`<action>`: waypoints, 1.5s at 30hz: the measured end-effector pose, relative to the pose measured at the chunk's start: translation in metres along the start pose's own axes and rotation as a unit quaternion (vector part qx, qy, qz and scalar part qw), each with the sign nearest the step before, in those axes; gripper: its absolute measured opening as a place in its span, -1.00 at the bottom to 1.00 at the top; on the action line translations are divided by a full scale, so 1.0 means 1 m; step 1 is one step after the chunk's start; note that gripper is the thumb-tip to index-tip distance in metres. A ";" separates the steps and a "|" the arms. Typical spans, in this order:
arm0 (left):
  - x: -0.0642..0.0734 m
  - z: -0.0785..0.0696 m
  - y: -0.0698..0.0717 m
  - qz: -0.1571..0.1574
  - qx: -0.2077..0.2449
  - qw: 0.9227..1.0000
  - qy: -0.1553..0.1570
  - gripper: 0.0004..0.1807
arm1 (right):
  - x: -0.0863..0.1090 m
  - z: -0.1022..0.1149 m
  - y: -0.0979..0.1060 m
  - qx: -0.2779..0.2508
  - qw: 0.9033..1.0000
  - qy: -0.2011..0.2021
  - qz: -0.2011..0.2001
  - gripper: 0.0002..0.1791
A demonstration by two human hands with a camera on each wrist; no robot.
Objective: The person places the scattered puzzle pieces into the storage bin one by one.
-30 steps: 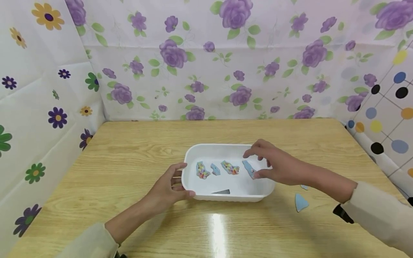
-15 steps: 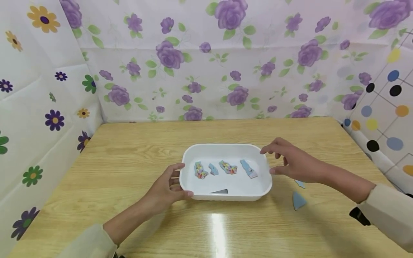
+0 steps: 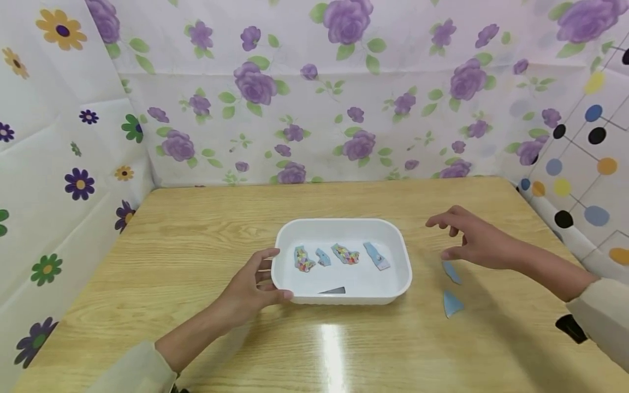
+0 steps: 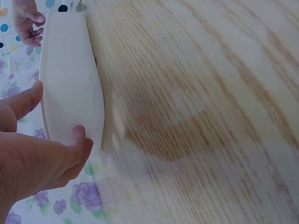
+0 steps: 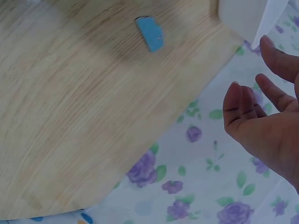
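Note:
A white plastic tray (image 3: 339, 299) stands on the table with its left end in my left hand (image 3: 250, 286), thumb at the front corner and fingers round the side. In the left wrist view the tray wall (image 4: 70, 70) lies against that hand. Inside are several flat, irregular pieces: one light blue (image 3: 377, 256), one small blue (image 3: 322, 257), and two multicoloured, including this patterned piece (image 3: 346, 254). My right hand (image 3: 474, 237) hovers right of the tray, holding nothing, its fingers loosely bent. Below it lie a narrow blue piece (image 3: 451, 272) and a triangular blue piece (image 3: 452, 303).
A dark grey wedge shape (image 3: 334, 290) shows at the tray's front inside. The wooden table (image 3: 206, 218) ends at a flowered cloth wall (image 3: 295, 109) behind. Patterned sheets (image 3: 64, 229) rise at left, with a dotted one (image 3: 580, 180) at right.
My right hand has moved from over the blue piece in the tray, past the right rim, to above the table. The left hand stays on the tray. The view has shifted slightly.

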State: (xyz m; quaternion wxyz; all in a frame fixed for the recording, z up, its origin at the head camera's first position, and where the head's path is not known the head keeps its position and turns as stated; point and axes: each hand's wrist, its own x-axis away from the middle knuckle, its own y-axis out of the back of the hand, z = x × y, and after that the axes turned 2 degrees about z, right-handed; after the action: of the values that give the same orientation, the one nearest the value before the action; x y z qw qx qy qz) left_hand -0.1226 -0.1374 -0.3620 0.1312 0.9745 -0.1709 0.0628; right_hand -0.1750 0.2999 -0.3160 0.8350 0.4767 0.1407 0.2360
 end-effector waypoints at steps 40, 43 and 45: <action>0.000 0.000 0.000 0.004 0.001 1.000 -0.001 0.00 | 0.023 -0.063 -0.028 -0.055 0.994 -0.018 0.091 -0.22; 0.000 0.000 0.000 0.004 0.002 1.000 -0.002 0.00 | 0.023 -0.064 -0.028 -0.064 0.993 -0.020 0.100 -0.21; 0.000 0.000 0.000 0.003 0.003 1.000 -0.003 0.00 | 0.024 -0.066 -0.028 -0.074 0.991 -0.023 0.106 -0.21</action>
State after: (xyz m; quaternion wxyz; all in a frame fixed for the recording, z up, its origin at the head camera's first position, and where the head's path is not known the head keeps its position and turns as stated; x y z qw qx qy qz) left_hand -0.1227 -0.1376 -0.3615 0.1275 0.9746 -0.1740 0.0605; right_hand -0.1780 0.3483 -0.3737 0.8413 0.4311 0.0523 0.3219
